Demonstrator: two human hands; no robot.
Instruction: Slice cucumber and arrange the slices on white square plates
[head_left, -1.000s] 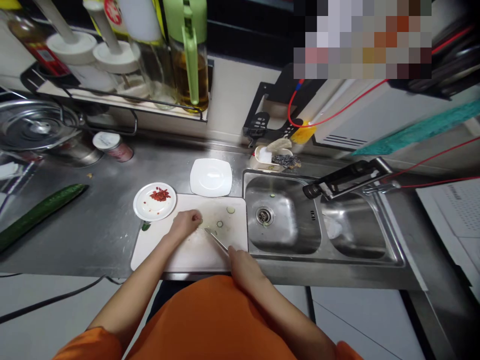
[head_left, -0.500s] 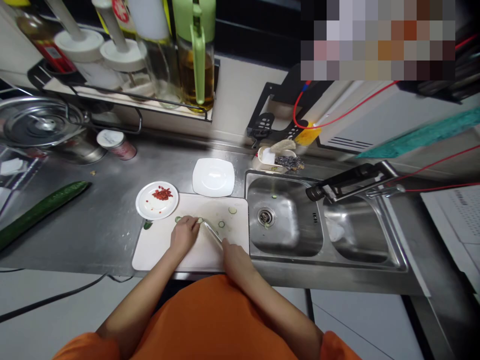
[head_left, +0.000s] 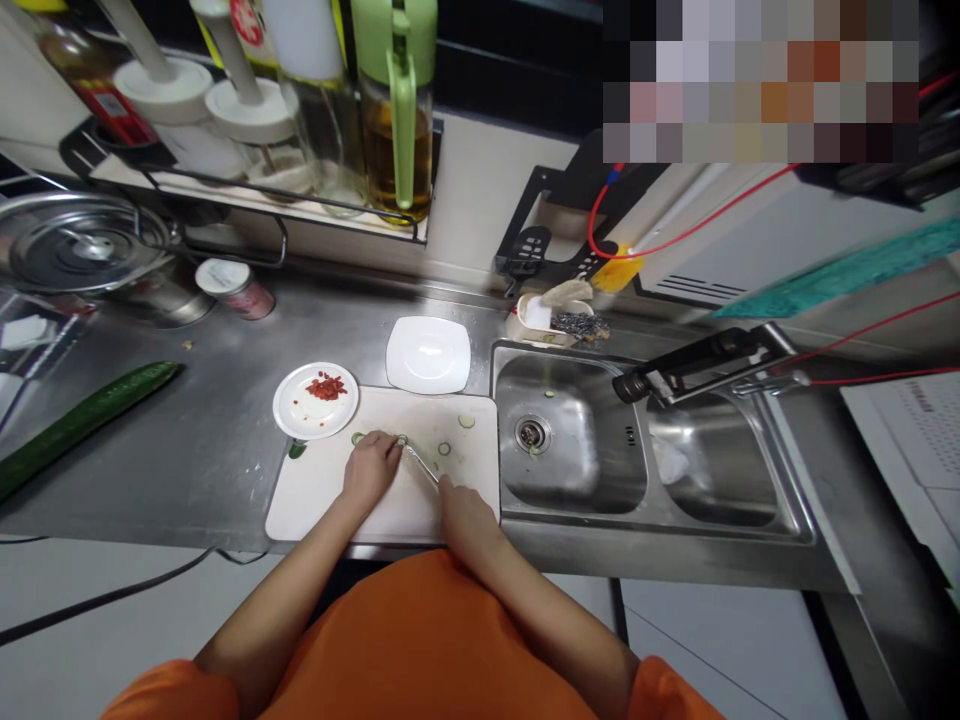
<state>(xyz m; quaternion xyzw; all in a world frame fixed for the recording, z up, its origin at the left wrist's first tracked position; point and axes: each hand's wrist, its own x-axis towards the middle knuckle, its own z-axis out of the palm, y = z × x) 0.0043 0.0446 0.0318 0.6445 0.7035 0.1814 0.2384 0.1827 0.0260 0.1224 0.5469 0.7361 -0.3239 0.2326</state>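
My right hand [head_left: 466, 512] is closed round the handle of a knife [head_left: 423, 464]. Its blade points up and left across the white cutting board [head_left: 315, 505]. At the blade's tip, my left hand [head_left: 370, 468] pinches a small cucumber slice [head_left: 403, 440] against the board; the fingers partly hide it. Another cucumber slice [head_left: 357, 438] lies by the left knuckles. To the right of the blade are a thin green ring [head_left: 444, 449] and a pale cucumber slice [head_left: 466, 421]. A dark green cucumber end [head_left: 298, 450] rests at the board's left edge.
Behind the board stand a plate of chopped red pieces [head_left: 326, 386] and a white square plate [head_left: 428, 354]. A double sink [head_left: 570, 515] adjoins on the right. On the left lie a whole cucumber [head_left: 90, 425] and a lidded steel pot [head_left: 161, 295]; bottles line a rack [head_left: 300, 205].
My right hand and the knife have shifted slightly left, towards the left hand. The left hand stays in place on the slice; the whole view has moved a little.
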